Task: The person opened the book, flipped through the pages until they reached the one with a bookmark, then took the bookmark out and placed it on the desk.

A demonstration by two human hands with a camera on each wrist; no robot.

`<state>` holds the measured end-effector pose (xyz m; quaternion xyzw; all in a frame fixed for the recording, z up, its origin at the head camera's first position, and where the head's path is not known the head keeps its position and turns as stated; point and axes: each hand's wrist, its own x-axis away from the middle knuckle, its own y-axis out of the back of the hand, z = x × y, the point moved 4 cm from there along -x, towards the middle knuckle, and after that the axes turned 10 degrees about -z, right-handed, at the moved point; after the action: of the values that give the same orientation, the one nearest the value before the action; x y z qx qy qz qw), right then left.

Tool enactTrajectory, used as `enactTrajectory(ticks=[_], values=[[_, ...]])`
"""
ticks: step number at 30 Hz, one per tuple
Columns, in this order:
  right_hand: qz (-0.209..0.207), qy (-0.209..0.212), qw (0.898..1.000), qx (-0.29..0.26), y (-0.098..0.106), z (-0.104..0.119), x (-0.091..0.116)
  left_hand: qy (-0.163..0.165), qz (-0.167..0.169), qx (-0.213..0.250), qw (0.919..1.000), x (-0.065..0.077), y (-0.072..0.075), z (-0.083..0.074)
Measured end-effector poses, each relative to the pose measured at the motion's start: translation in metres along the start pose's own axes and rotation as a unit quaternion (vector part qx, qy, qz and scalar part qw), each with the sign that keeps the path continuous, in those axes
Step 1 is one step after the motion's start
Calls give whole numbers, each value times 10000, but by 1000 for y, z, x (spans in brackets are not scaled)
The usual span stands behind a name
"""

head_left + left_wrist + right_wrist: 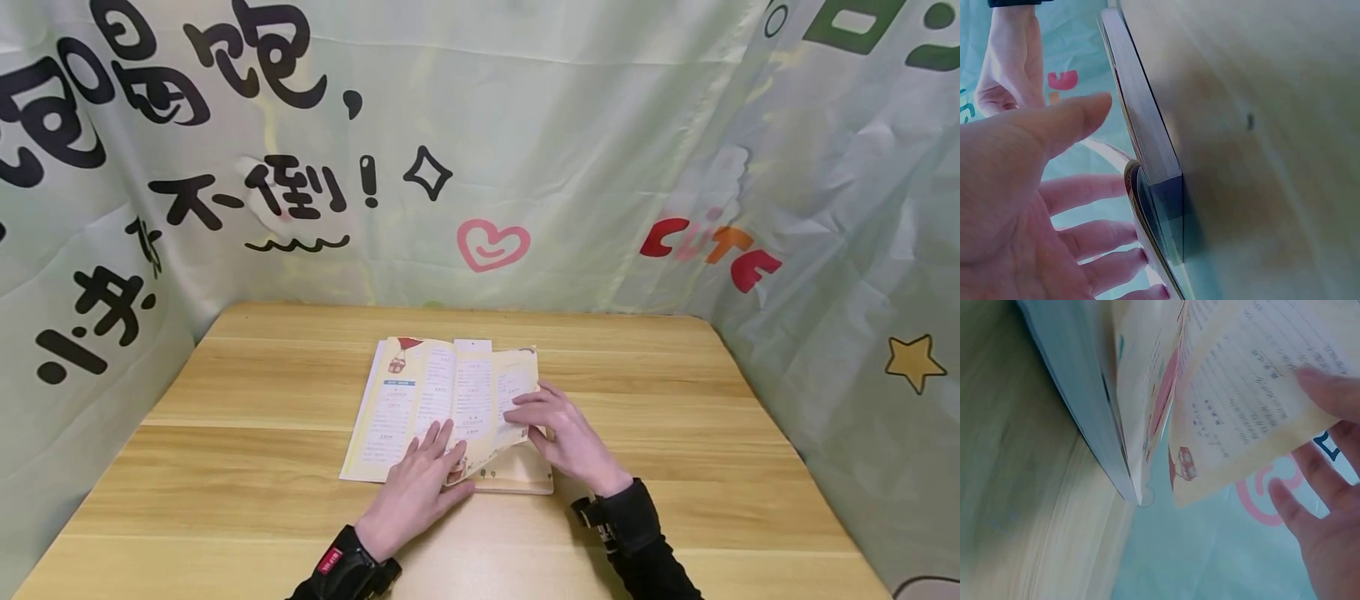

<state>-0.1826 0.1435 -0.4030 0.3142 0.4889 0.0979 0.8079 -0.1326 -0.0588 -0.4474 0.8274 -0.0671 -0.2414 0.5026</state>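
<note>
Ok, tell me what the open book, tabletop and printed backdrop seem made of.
Open book: paper, fairly matte; a thin page bends. Tabletop: wood or wood-look laminate, smooth, faintly glossy, with streaky grain. Printed backdrop: probably fabric, perhaps plastic sheeting, with a slight sheen; it hangs creased.

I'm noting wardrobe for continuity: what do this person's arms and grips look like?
The left sleeve and right sleeve are black. The left wristband is black with a red label whose pale markings are too small to read; the right wristband is wide and black, with a small dark block attached. The left grip and right grip are bare, without gloves.
</note>
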Motion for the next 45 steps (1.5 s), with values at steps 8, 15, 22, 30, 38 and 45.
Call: enactTrajectory(ticks=[8, 15, 22, 30, 38, 45], values=[[-581, 186, 9979, 202, -1, 2, -3, -69, -167, 20, 9998, -1, -1, 0], [-1147, 211, 9919, 495, -4, 6, -6, -134, -242, 74, 9996, -1, 0, 0], [-1344, -507, 9879, 586, -15, 10, -5, -205, -372, 73, 9991, -1, 1, 0], [-631, -1465, 9870, 195, -35, 16, -3, -304, -480, -78, 9984, -2, 2, -1], [-189, -2247, 9703, -877, -48, 18, -1, -658, -966, -416, 9923, -5, 9, -5], [512, -2524, 9412, -2185, -57, 25, -9, -704, -1586, -88, 9848, -9, 17, -6]])
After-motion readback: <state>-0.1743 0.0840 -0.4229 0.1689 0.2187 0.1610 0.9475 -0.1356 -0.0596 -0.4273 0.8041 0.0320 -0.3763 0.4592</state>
